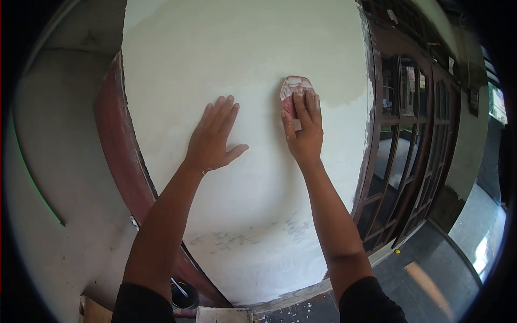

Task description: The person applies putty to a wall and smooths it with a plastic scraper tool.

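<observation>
My left hand [215, 137] lies flat against the pale wall [253, 177], fingers stretched upward and thumb out to the side, holding nothing. To its right, my right hand [306, 129] grips a red sanding block [295, 86] smeared with white powder and presses it to the wall. The fingers lie over its right side and the thumb along its lower left; its underside is hidden. Smooth whitish filler covers much of the wall around both hands, with greener paint at the upper edges. Dark scuff marks run across the lower part.
A dark wooden door with glass panes [398, 134] stands right of the wall. A reddish-brown door frame [124, 140] borders its left side. Below are a black bucket [186, 296], a cardboard box [96, 311] and a white-spotted tiled floor [301, 312].
</observation>
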The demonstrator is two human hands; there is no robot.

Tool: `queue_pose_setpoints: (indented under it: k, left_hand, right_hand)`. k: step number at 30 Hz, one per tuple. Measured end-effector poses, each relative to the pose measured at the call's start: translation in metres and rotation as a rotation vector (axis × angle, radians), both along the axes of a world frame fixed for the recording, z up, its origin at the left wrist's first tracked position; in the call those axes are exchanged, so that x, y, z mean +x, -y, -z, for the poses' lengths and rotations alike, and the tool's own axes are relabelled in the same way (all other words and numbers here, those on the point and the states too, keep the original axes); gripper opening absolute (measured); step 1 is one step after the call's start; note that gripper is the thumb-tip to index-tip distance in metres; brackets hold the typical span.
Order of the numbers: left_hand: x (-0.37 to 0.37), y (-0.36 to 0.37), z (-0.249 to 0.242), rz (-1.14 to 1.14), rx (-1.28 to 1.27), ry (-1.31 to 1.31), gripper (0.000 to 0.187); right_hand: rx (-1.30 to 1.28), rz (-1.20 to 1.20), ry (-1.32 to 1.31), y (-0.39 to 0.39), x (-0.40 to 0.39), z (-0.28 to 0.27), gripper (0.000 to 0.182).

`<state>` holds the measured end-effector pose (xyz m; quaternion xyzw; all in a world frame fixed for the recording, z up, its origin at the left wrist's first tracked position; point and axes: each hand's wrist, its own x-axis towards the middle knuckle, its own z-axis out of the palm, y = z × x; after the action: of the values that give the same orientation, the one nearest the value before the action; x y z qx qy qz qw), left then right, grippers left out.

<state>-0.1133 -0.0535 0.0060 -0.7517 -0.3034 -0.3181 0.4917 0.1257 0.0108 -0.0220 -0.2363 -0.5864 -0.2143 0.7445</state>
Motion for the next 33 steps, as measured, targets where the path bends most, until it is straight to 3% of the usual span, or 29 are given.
queue_pose_setpoints:
  k: [2, 9, 16, 21, 24, 29, 33]
  left_hand:
    - [0.002, -0.009, 0.004, -0.067, -0.004, 0.005, 0.089]
    - [-0.004, -0.015, 0.008, -0.085, 0.069, 0.022, 0.092]
    - [0.001, -0.011, 0.008, -0.111, 0.108, 0.034, 0.089]
    - [0.0, -0.014, 0.01, -0.155, 0.099, 0.034, 0.087]
    - [0.0, -0.013, 0.01, -0.179, 0.085, 0.035, 0.086]
    - [0.0, -0.014, 0.01, -0.157, 0.114, 0.017, 0.086]
    - [0.0, -0.013, 0.009, -0.172, 0.098, 0.018, 0.085]
  right_hand:
    - [0.089, 0.132, 0.098, -0.016, 0.003, -0.001, 0.051]
    - [0.16, 0.217, 0.159, -0.036, 0.002, 0.006, 0.048]
    - [0.177, 0.133, 0.175, -0.042, 0.017, 0.06, 0.051]
    - [0.258, 0.171, 0.165, -0.031, 0.011, -0.005, 0.051]
    - [0.188, 0.198, 0.188, -0.038, 0.009, -0.004, 0.048]
    - [0.145, 0.172, 0.217, -0.034, 0.023, 0.046, 0.047]
    - [0.179, 0.096, 0.178, -0.029, 0.02, 0.014, 0.049]
